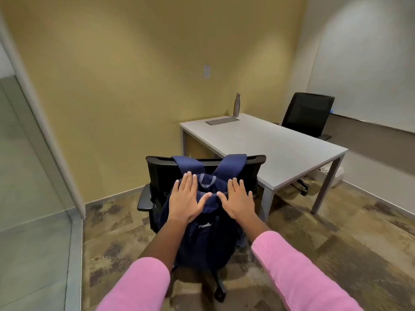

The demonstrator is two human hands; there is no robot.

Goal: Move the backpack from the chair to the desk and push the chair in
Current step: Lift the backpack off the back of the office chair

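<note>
A navy backpack [207,234] hangs on the back of a black office chair [157,173], its two straps looped over the top of the backrest. The chair stands on the carpet, left of and pulled away from the white desk [280,149]. My left hand [187,198] lies flat on the bag's upper left, fingers spread. My right hand [238,199] lies flat on its upper right, fingers spread too. Neither hand grips anything. The grey carry loop shows between them. The chair's seat is hidden behind the bag.
On the desk's far end stand a steel bottle [237,105] and a flat grey pad [222,120]. A second black chair [307,114] sits behind the desk by a whiteboard [370,86]. A glass partition [29,176] runs along the left.
</note>
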